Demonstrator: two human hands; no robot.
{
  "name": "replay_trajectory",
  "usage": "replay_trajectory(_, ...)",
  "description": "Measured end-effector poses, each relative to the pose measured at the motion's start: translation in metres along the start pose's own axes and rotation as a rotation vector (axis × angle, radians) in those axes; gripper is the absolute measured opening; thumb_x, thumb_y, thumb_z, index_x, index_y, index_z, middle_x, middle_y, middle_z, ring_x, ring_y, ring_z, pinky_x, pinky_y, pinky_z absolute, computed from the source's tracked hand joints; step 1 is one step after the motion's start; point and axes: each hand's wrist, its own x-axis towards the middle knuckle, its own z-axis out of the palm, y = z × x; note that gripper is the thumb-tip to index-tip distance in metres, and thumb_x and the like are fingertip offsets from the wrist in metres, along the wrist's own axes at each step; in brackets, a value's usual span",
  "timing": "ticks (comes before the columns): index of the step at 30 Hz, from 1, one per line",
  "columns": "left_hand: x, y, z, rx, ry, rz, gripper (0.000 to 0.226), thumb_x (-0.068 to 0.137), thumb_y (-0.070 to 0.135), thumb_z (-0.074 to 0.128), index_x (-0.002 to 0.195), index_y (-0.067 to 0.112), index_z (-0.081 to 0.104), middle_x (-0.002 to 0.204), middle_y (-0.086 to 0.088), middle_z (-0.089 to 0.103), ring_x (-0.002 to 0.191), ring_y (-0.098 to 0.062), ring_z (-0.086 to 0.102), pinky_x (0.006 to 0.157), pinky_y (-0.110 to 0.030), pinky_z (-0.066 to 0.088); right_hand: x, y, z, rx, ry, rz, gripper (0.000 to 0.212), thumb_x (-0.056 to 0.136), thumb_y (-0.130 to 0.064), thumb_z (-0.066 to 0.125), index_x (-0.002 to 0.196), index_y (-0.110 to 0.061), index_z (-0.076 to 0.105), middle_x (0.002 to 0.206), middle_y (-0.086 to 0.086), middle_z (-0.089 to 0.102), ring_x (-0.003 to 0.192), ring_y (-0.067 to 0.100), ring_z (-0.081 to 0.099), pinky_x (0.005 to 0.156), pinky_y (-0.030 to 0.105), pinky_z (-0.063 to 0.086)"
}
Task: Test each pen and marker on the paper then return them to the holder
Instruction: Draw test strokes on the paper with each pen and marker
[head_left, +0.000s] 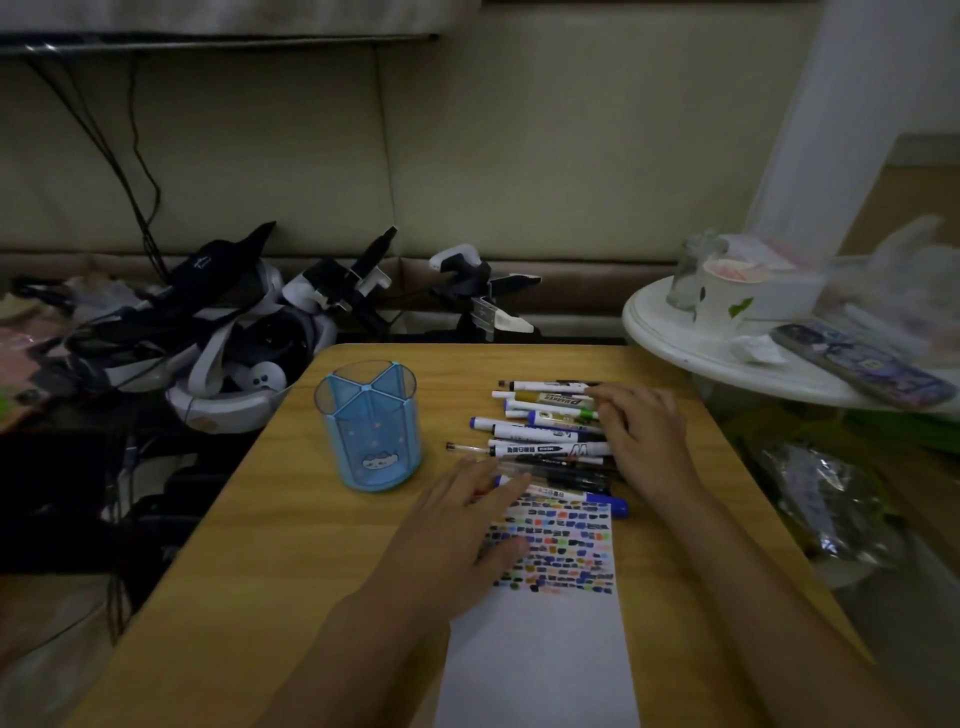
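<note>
Blue holder (370, 427) stands upright on the wooden table (270, 545), nothing visible inside. Pile of pens and markers (545, 431) lies just right of the holder, on its far side of the paper (540, 639). Paper's upper part covered in colour swatches. Left hand (462, 530) flat, fingers straight and together, tips on the nearest pens. Right hand (641, 431) on the pile's right end, fingers loosely curved, grip cannot tell.
</note>
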Motion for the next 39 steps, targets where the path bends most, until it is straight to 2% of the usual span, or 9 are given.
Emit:
replay_trajectory(5, -0.025, 0.01, -0.005, 0.015, -0.018, 0.014, 0.066, 0.097, 0.058, 0.042, 0.152, 0.05, 0.006, 0.161, 0.017, -0.018, 0.147, -0.01, -0.022, 0.121, -0.037, 0.002, -0.045, -0.022, -0.032, -0.075, -0.126, -0.161, 0.031, 0.102, -0.029, 0.047, 0.131, -0.037, 0.058, 0.133, -0.015, 0.053, 0.118, 0.002, 0.032, 0.097, 0.028, 0.03)
replay_trajectory(8, -0.048, 0.013, 0.0, 0.06, -0.083, 0.037, 0.064, 0.098, 0.062, 0.033, 0.153, 0.049, 0.003, 0.16, 0.015, -0.024, 0.143, -0.011, -0.031, 0.118, -0.036, -0.01, -0.095, -0.03, -0.05, -0.128, -0.274, -0.212, 0.037, 0.103, -0.035, 0.047, 0.14, -0.041, 0.049, 0.144, -0.019, 0.045, 0.131, 0.001, 0.03, 0.107, 0.027, 0.028)
replay_trajectory(12, -0.071, 0.02, 0.005, 0.092, -0.102, 0.055, 0.061, 0.098, 0.064, 0.024, 0.154, 0.044, 0.009, 0.161, 0.015, -0.021, 0.145, -0.011, -0.029, 0.12, -0.038, -0.013, -0.149, -0.032, -0.059, -0.211, -0.465, -0.279, 0.047, 0.104, -0.037, 0.041, 0.151, -0.041, 0.034, 0.158, -0.02, 0.026, 0.145, 0.004, 0.016, 0.116, 0.028, 0.016)
replay_trajectory(14, -0.076, 0.023, 0.003, 0.097, -0.116, 0.051, 0.061, 0.099, 0.063, 0.024, 0.154, 0.043, 0.009, 0.163, 0.014, -0.015, 0.147, -0.011, -0.024, 0.118, -0.035, -0.014, -0.157, -0.035, -0.058, -0.214, -0.487, -0.253, 0.049, 0.105, -0.037, 0.04, 0.153, -0.04, 0.03, 0.16, -0.02, 0.022, 0.148, 0.004, 0.012, 0.119, 0.03, 0.014)
replay_trajectory(17, -0.081, 0.024, 0.0, 0.067, -0.147, 0.029, 0.061, 0.099, 0.061, 0.027, 0.154, 0.043, 0.011, 0.164, 0.013, -0.002, 0.149, -0.011, -0.013, 0.118, -0.033, -0.01, -0.164, -0.037, -0.057, -0.173, -0.447, -0.199, 0.048, 0.104, -0.035, 0.043, 0.151, -0.037, 0.035, 0.159, -0.016, 0.028, 0.145, 0.007, 0.019, 0.118, 0.03, 0.019)
replay_trajectory(23, -0.085, 0.025, 0.001, 0.043, -0.121, 0.01, 0.062, 0.099, 0.061, 0.031, 0.154, 0.043, 0.012, 0.164, 0.013, 0.004, 0.15, -0.011, -0.004, 0.12, -0.034, -0.004, -0.158, -0.045, -0.058, -0.169, -0.313, -0.193, 0.047, 0.103, -0.032, 0.048, 0.149, -0.029, 0.043, 0.15, -0.009, 0.044, 0.134, 0.012, 0.036, 0.11, 0.03, 0.033)
replay_trajectory(26, -0.081, 0.025, -0.004, 0.041, -0.133, 0.012, 0.065, 0.098, 0.062, 0.034, 0.154, 0.04, 0.012, 0.163, 0.012, 0.01, 0.149, -0.013, 0.005, 0.12, -0.036, 0.004, -0.148, -0.045, -0.057, -0.174, -0.297, -0.171, 0.044, 0.103, -0.031, 0.048, 0.147, -0.03, 0.045, 0.146, -0.008, 0.048, 0.131, 0.012, 0.039, 0.105, 0.028, 0.034)
replay_trajectory(34, -0.059, 0.012, -0.017, -0.013, -0.063, 0.037, 0.058, 0.099, 0.052, 0.044, 0.151, 0.039, 0.025, 0.146, 0.009, 0.042, 0.13, -0.012, 0.033, 0.108, -0.034, 0.031, -0.119, -0.029, -0.041, -0.151, -0.29, -0.163, 0.035, 0.103, -0.028, 0.049, 0.137, -0.03, 0.057, 0.133, -0.009, 0.059, 0.117, 0.009, 0.045, 0.09, 0.024, 0.038)
replay_trajectory(39, -0.049, -0.002, -0.018, 0.018, -0.082, 0.109, 0.068, 0.084, 0.071, 0.049, 0.143, 0.039, 0.043, 0.14, 0.014, 0.044, 0.124, -0.007, 0.033, 0.104, -0.029, 0.034, -0.108, -0.023, -0.034, -0.091, -0.259, -0.117, 0.023, 0.099, -0.035, 0.057, 0.119, -0.028, 0.066, 0.113, -0.008, 0.065, 0.102, 0.006, 0.049, 0.077, 0.023, 0.041)
